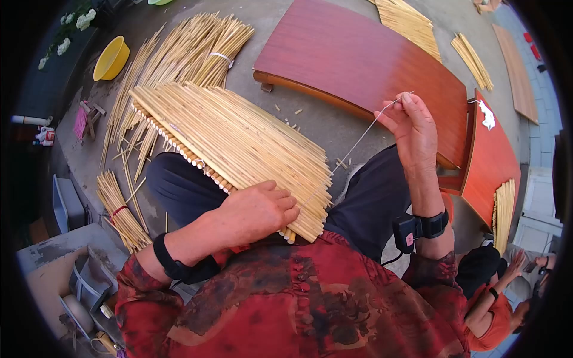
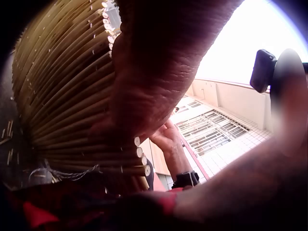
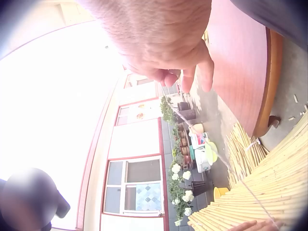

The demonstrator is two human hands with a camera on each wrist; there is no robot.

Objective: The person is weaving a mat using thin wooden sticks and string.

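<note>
A mat of pale dry stalks (image 1: 239,134) lies slanted across the person's lap, its round cut ends lined along the near left edge. My left hand (image 1: 259,209) lies over that edge near the lower corner, with bent fingers gripping the stalks; its thumb is hidden. Raised on the right, my right hand (image 1: 415,128) pinches a thin white string (image 1: 365,134) between thumb and fingertips. The string runs taut down to the mat's right side. In the left wrist view, a loose twist of string (image 2: 72,174) crosses the stalks near their ends.
Loose stalks and a tied bundle (image 1: 224,51) lie beyond the mat. A reddish wooden tabletop (image 1: 358,59) sits low ahead. Nearby are a yellow basin (image 1: 111,58), a red-tied stalk bundle (image 1: 122,212), and grey bins at lower left. Another person (image 1: 498,304) is at lower right.
</note>
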